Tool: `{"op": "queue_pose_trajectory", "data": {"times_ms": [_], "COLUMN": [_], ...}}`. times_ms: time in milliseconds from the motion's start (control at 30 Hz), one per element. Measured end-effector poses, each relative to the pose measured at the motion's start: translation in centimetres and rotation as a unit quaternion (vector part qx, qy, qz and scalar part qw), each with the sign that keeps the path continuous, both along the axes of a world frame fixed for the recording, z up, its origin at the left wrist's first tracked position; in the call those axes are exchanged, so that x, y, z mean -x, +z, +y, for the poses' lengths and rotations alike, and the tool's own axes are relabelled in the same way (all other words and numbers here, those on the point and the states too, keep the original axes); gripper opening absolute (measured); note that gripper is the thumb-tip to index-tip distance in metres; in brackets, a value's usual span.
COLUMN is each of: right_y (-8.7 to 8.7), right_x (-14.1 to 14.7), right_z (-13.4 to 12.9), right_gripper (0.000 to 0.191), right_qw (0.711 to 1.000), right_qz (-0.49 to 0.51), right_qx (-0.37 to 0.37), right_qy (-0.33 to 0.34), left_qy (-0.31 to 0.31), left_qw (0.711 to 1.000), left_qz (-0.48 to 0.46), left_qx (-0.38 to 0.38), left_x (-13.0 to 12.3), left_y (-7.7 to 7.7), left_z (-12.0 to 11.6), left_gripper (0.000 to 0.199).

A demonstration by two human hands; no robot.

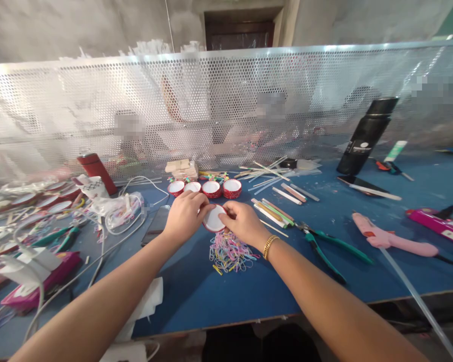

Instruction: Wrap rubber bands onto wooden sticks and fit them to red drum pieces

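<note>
Red-rimmed, with a white face, a round disc [213, 219] is held just beyond the heap of rubber bands [232, 255] on the blue tabletop [196, 291]. Its face points up and toward the wearer; being round, its long axis cannot be singled out. The left hand's [186, 213] grip pinches its left edge, the right hand's [245, 223] its right. Green-handled pliers [317, 244] lie right of the heap.

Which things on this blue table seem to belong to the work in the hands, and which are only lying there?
Probably the work:
red-rimmed white disc, between left hand and right hand
similar round pieces behind it
coloured loops
perhaps pink glue gun and pliers, both untouched

Probably just lying about:
black flask
red bottle
</note>
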State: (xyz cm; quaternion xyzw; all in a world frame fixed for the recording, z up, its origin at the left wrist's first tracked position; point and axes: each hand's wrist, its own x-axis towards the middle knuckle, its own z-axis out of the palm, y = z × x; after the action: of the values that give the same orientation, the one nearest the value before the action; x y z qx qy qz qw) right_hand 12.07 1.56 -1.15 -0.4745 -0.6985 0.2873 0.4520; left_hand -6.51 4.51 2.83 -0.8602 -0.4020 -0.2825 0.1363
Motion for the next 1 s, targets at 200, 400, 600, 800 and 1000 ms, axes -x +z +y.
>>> {"op": "queue_pose_trajectory", "data": {"times_ms": [200,400,600,800,1000], "right_y": [0.7,0.6,0.7,0.6,0.4], "right_x": [0.1,0.2,0.1,-0.3,-1.2], "right_z": [-0.3,-0.3,-0.6,0.0,0.6], "right_gripper": [0.008,0.01,0.012,0.014,0.016], "right_qw": [0.997,0.996,0.996,0.992,0.976], "right_qz": [0.064,0.088,0.08,0.102,0.046], "right_qx": [0.028,0.013,-0.026,-0.048,-0.186], "right_qy": [0.023,-0.004,-0.033,-0.05,-0.106], "left_qy": [0.047,0.055,0.026,-0.07,-0.103], "left_qw": [0.991,0.99,0.998,0.986,0.935], "left_qz": [0.084,0.082,-0.024,-0.152,-0.268], "left_qx": [-0.096,-0.104,-0.044,0.016,0.208], "left_x": [-0.5,-1.0,-1.3,-0.6,0.3], "left_y": [0.4,0.5,-0.3,-0.8,-0.5], "left_z": [-0.8,-1.3,-0.8,-0.3,0.6], "left_gripper": [0.028,0.024,0.018,0.049,0.047]}}
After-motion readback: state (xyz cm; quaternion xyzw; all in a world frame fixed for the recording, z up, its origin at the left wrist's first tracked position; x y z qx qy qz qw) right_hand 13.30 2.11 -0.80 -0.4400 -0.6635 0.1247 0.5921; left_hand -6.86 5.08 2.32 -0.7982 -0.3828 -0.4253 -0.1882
